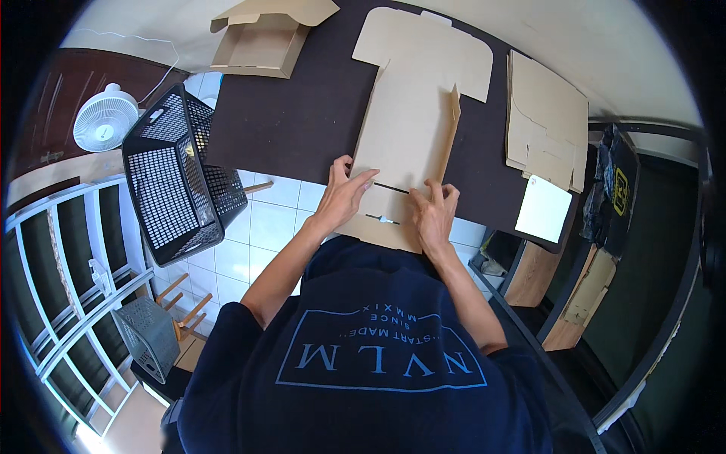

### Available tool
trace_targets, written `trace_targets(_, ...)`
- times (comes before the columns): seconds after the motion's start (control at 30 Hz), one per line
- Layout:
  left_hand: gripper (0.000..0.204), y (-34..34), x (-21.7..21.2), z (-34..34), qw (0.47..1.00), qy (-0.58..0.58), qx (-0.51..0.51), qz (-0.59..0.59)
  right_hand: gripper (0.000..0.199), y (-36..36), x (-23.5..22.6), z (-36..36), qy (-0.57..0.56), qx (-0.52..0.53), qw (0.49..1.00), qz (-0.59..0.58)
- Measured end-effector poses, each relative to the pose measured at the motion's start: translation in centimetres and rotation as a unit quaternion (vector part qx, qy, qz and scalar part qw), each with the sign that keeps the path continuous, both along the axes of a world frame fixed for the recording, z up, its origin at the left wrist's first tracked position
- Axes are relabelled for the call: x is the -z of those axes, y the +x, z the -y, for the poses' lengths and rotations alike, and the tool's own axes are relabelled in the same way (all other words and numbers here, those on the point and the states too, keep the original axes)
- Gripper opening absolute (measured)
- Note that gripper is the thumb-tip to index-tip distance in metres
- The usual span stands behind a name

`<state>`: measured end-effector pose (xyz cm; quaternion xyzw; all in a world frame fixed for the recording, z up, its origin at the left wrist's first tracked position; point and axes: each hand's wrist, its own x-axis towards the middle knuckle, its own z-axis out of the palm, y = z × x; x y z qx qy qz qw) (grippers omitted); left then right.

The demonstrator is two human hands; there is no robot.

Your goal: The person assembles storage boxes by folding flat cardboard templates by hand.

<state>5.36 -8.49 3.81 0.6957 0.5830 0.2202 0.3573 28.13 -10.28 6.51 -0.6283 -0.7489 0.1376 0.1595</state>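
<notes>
A partly folded brown cardboard box (412, 129) lies in front of me on the dark table, its wide lid flap spread at the far end. Its right side wall stands up, while its near panel reaches past the table edge toward my body. My left hand (346, 195) grips the left edge near the crease, one finger stretched over the board. At the right edge, my right hand (434, 216) has its fingers bent around the base of the side wall. Two narrow slots show between my hands, and pale floor shows through the nearer one.
A formed cardboard box (261, 47) with its lid up stands at the far left of the table (287, 129). Flat cardboard blanks (548, 113) are stacked at the right, beside a white card (543, 209). A black plastic basket (170, 181) and a white fan (107, 121) are left of the table.
</notes>
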Motion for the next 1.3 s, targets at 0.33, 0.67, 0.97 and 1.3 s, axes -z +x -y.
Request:
trace_targets(0.33,0.043,0.0,-0.8,-0.4,0.999,0.001,-0.044,0.024,0.027,-0.6,-2.1,-3.6,-0.208,-0.160,0.958,0.115)
trace_targets(0.67,0.046,-0.3,-1.2,0.2,0.997,0.035,-0.056,0.037,0.077,-2.2,-3.3,-4.9,-0.281,-0.363,0.868,0.188)
trace_targets(0.97,0.063,-3.7,-1.1,1.9,0.988,-0.063,0.014,0.141,0.095,-1.7,-1.1,-5.3,-0.313,-0.411,0.849,0.115)
trace_targets(1.3,0.063,-4.8,-0.3,5.1,0.991,-0.075,0.092,-0.061,0.096,-1.1,-2.2,-5.8,-0.332,-0.382,0.858,0.089)
